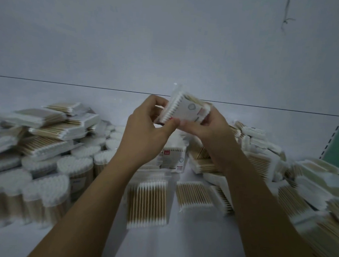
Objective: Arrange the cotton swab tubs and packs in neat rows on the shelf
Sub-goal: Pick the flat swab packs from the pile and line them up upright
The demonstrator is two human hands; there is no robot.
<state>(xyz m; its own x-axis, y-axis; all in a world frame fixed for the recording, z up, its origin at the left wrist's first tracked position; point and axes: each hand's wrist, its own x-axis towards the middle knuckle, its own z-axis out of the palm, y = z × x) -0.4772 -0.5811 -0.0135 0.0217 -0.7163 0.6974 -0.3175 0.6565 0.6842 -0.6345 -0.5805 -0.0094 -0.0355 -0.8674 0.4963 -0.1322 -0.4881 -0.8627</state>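
Both my hands hold one flat cotton swab pack (185, 107) up above the white shelf (188, 243), its white label side facing me. My left hand (147, 131) pinches its lower left edge and my right hand (210, 128) grips its right side. Below them another labelled pack (172, 158) stands upright. Two packs lie flat in front: one (148, 204) in the middle, one (194, 196) to its right. Round swab tubs (48, 183) crowd the left, with packs (52, 132) stacked on top. More packs (308, 190) are heaped on the right.
The white back wall (169, 49) rises behind the shelf, with a dark seam line across it. A perforated shelf upright (337, 129) and a green panel stand at the far right. Bare shelf surface shows between my forearms near the front edge.
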